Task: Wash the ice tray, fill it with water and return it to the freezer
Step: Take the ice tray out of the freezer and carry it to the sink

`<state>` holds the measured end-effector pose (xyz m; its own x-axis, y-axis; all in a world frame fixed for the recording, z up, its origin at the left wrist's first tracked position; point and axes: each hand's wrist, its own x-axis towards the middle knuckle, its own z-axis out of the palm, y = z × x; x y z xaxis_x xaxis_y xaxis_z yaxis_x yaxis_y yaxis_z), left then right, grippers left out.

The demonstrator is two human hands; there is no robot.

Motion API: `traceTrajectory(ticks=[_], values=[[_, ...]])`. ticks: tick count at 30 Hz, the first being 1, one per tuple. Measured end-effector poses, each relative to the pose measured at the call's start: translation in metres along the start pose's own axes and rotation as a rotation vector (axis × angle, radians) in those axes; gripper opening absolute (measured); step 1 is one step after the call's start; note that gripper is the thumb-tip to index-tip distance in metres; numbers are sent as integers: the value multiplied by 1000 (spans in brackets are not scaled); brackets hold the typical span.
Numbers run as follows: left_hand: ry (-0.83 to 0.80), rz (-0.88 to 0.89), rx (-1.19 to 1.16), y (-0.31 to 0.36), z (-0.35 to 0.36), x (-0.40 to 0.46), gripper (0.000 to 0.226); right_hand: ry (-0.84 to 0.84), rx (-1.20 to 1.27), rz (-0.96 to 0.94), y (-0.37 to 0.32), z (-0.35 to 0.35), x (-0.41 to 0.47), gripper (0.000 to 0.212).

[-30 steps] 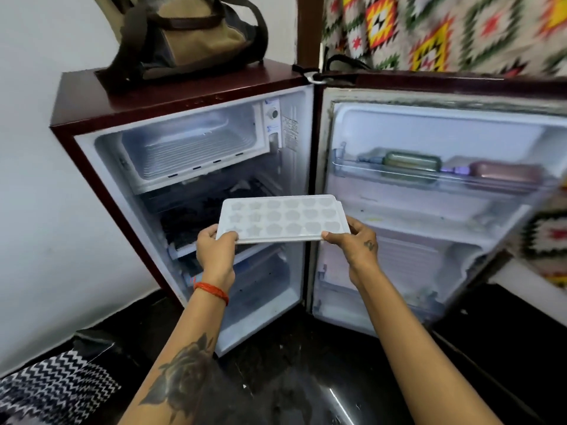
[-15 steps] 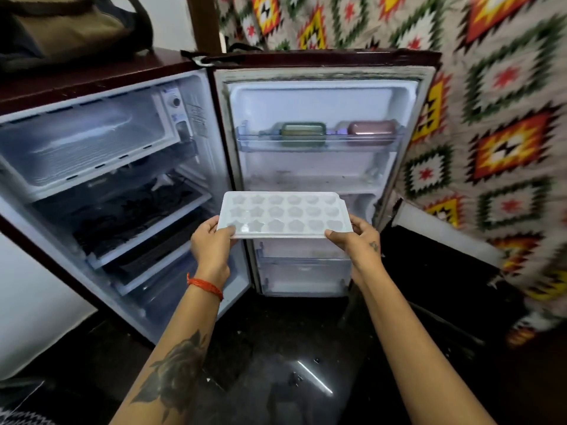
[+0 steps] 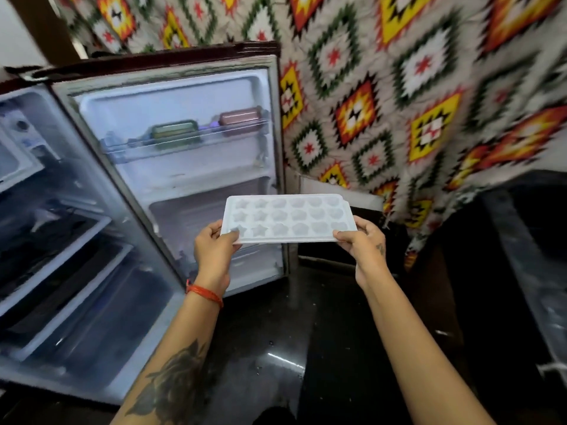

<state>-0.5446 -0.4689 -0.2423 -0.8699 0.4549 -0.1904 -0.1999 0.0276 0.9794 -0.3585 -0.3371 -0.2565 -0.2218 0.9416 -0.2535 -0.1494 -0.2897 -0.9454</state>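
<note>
A white ice tray (image 3: 288, 218) with star and round moulds is held level in front of me, in front of the open fridge door (image 3: 184, 167). My left hand (image 3: 214, 250) grips its near left corner, thumb on top. My right hand (image 3: 362, 243) grips its near right corner the same way. The small fridge (image 3: 61, 240) stands open at the left; its freezer box is mostly cut off by the left frame edge.
The door shelf holds a green box (image 3: 175, 133) and a pink box (image 3: 241, 118). A patterned cloth (image 3: 399, 87) hangs at the back and right. A dark glossy floor (image 3: 291, 348) lies below, and a dark object (image 3: 537, 240) stands at the right.
My view has swung right, away from the fridge interior. The tray, held in both hands, now sits in front of the door's right edge instead of the compartment.
</note>
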Motion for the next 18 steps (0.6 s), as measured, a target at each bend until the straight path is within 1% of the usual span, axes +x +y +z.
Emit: traceTrajectory(ticks=[8, 11, 18], values=[[-218, -44, 74, -19, 119, 9, 32, 278, 51, -47, -23, -86, 33, 46], [-296, -67, 90, -22, 166, 14, 35, 391, 59, -60, -29, -113, 53, 47], [-500, -108, 159, -31, 271, 33, 32, 617, 100, -90, -47, -163, 95, 43]])
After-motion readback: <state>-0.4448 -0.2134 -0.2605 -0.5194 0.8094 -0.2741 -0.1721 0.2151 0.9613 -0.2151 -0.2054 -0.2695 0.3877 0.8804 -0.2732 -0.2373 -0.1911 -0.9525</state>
